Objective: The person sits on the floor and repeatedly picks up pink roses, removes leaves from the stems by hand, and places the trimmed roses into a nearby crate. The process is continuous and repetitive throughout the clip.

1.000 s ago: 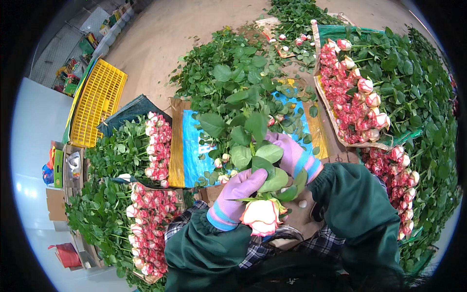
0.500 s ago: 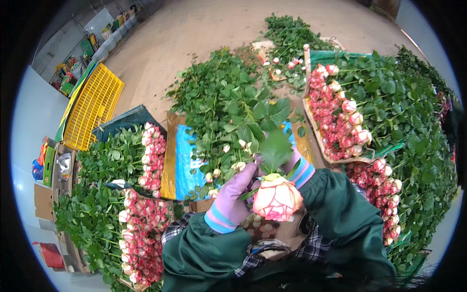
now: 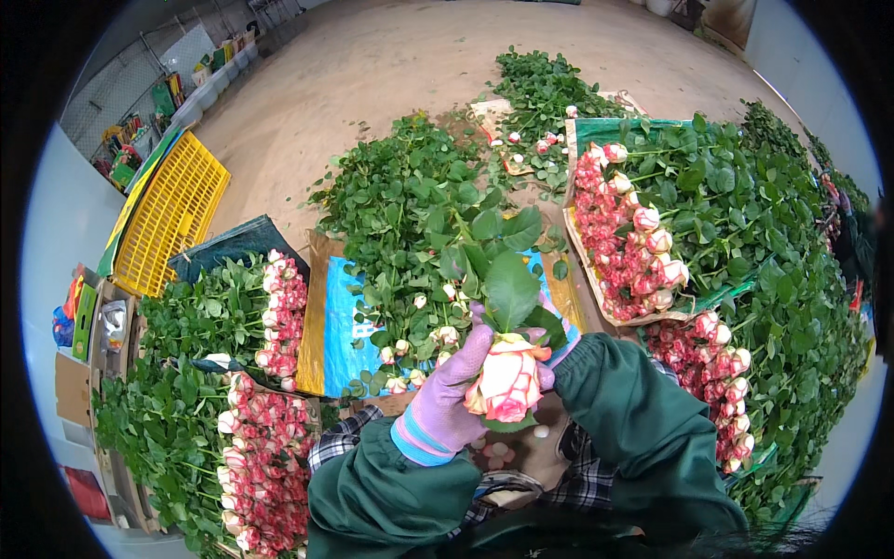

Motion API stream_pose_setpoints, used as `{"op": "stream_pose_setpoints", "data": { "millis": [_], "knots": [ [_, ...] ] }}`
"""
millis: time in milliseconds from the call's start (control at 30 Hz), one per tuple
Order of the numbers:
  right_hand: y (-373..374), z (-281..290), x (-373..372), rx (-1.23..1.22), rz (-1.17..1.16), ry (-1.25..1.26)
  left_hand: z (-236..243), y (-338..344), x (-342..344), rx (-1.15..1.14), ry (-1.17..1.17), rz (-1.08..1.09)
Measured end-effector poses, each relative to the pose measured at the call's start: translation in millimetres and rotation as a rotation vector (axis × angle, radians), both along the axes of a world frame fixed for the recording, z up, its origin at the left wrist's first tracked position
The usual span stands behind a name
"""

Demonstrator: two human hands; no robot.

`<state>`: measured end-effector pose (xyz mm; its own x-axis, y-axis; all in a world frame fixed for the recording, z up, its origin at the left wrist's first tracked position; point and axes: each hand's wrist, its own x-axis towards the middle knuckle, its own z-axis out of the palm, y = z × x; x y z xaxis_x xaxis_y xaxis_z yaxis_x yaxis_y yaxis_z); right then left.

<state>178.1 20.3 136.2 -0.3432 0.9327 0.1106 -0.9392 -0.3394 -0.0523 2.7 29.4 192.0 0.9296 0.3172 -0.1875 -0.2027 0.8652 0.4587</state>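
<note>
A pink-and-white rose is held up in front of my chest, its bloom toward me and its leafy stem pointing away. My left hand, in a purple glove with a blue-striped cuff, is closed against the left side of the bloom. Partly hidden behind the bloom and a large leaf, my right hand is closed around the rose's upper stem area; its exact grip is covered. Just beyond the hands, a heap of leafy rose stems lies on a blue and yellow sheet, with several pale blooms near me.
Stacked pink roses lie at my left, with more bundled roses on green-edged wrapping at my right. A yellow plastic crate leans at the left. Another leafy pile sits farther off on the floor. A person's dark sleeve shows at the right rim.
My left hand has shifted from beside the stem onto the side of the bloom. The rose has moved slightly left and up, and its large leaf stands nearer the bloom.
</note>
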Motion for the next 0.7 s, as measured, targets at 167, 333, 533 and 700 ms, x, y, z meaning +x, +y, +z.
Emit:
{"op": "stream_pose_setpoints", "data": {
  "millis": [167, 333, 533, 700],
  "knots": [
    [21, -10, 22, 0.013, 0.064, -0.082, 17, -5, 3, 0.22, 0.166, 0.002],
    [9, -13, 4, 0.198, -0.418, -0.95, 5, -7, 0, 0.222, 0.242, -0.062],
    [48, -65, 40, 0.427, -0.326, -0.893, 6, -4, 11, 0.068, 0.015, -0.087],
    [45, -16, 24, 0.036, -0.113, -0.329, -13, -7, 1, 0.171, 0.155, 0.106]
  ]
}}
